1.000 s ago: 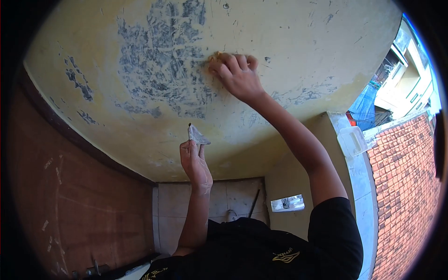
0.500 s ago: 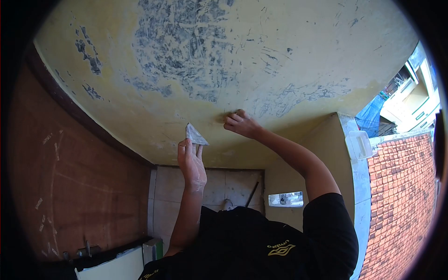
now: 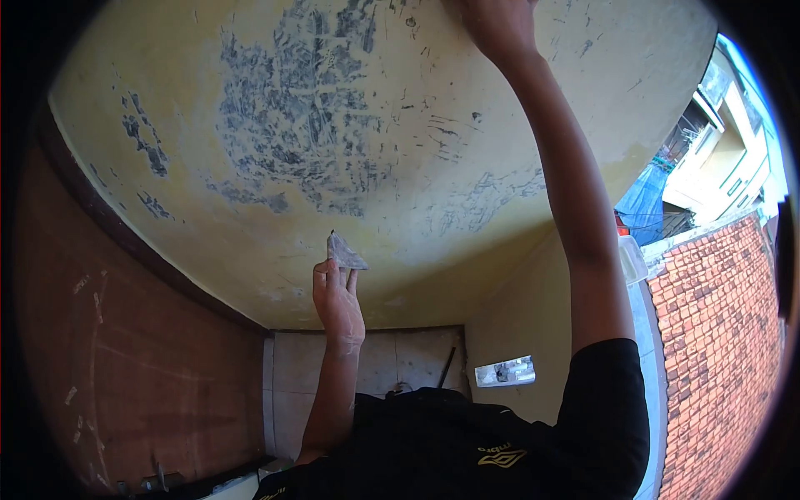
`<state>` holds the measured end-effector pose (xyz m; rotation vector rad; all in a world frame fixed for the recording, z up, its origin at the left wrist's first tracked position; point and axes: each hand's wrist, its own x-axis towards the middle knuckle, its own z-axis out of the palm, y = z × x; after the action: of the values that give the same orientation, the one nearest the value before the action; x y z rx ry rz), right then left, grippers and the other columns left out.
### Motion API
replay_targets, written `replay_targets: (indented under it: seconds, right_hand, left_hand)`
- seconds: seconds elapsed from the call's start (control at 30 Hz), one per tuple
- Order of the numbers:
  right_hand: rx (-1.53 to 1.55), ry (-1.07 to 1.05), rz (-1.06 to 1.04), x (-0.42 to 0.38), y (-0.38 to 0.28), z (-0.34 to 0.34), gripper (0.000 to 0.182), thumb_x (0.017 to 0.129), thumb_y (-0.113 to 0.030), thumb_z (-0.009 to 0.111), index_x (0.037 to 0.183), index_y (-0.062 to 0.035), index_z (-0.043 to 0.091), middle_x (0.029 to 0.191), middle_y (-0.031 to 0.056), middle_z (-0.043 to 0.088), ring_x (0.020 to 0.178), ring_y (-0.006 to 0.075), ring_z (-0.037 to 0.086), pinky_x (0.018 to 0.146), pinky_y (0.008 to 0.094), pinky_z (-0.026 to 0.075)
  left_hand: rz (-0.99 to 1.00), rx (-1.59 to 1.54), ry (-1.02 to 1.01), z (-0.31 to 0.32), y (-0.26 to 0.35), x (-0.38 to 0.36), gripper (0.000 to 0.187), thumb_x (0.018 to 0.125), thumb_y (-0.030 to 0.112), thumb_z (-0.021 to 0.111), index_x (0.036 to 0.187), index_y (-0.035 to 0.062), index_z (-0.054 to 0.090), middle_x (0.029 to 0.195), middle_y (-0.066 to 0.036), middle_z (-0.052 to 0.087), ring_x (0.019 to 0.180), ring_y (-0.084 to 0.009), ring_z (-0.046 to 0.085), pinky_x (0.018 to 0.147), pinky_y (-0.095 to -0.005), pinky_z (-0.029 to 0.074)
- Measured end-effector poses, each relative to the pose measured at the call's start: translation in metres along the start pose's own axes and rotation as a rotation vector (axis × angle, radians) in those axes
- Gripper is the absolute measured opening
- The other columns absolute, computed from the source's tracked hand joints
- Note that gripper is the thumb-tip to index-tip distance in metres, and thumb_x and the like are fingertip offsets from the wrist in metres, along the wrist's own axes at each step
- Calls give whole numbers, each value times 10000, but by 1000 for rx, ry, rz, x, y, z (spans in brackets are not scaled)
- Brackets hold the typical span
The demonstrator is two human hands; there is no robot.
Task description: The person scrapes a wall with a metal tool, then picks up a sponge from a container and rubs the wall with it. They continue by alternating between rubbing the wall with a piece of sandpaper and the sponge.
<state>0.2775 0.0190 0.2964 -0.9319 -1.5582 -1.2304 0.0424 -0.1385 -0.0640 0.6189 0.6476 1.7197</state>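
My left hand (image 3: 337,304) is closed on a flat triangular grey-white piece (image 3: 343,252), its pointed corner upward in front of the wall. White dust coats the palm and wrist. High on the wall, my right hand (image 3: 500,29) is reached up at the top edge of the view, partly cut off. Its fingers look curled, and whatever they may hold is hidden. The yellowish wall (image 3: 417,208) has a large scraped, dark grey patch (image 3: 292,108) to the left of my right arm, with smaller scratched marks around it.
A reddish-brown panel (image 3: 167,333) stands at the left. Below is a tiled floor (image 3: 308,367) with a dark stick (image 3: 448,367). A low side wall (image 3: 533,308) has a small opening (image 3: 505,372). To the right lie a clear plastic container (image 3: 632,260) and an orange tiled roof (image 3: 717,333).
My right hand has risen from low on the wall to the top of the view, the arm now stretched. My left hand still holds the triangular piece. The view has shifted slightly.
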Motion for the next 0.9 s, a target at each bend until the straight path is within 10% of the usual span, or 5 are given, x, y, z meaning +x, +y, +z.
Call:
replay_targets:
  seconds: [0.47, 0.73, 0.9]
  right_hand:
    - [318, -527, -481, -454, -123, 17, 247, 891, -237, 645, 1122, -321, 625, 1133, -73, 566, 1086, 126, 561, 890, 400, 462]
    - [94, -263, -398, -215, -45, 11, 335, 884, -192, 692, 1175, -358, 701, 1229, -61, 621, 1075, 122, 597, 927, 470, 346]
    - [177, 131, 3, -89, -16, 16, 259, 919, -192, 795, 1167, -176, 722, 1142, 22, 694, 987, 242, 633, 910, 424, 461]
  left_hand:
    - [-25, -3, 32, -27, -8, 7, 240, 1095, 312, 575, 1241, 123, 551, 1459, -96, 533, 1468, -275, 418, 1250, -515, 267]
    - [-52, -35, 18, -24, -15, 5, 209, 1091, 294, 587, 1218, 130, 563, 1468, -89, 537, 1486, -287, 404, 1243, -517, 274]
    - [-71, -45, 4, -10, -26, 2, 226, 1094, 310, 582, 1227, 128, 564, 1447, -89, 548, 1457, -279, 437, 1228, -503, 298]
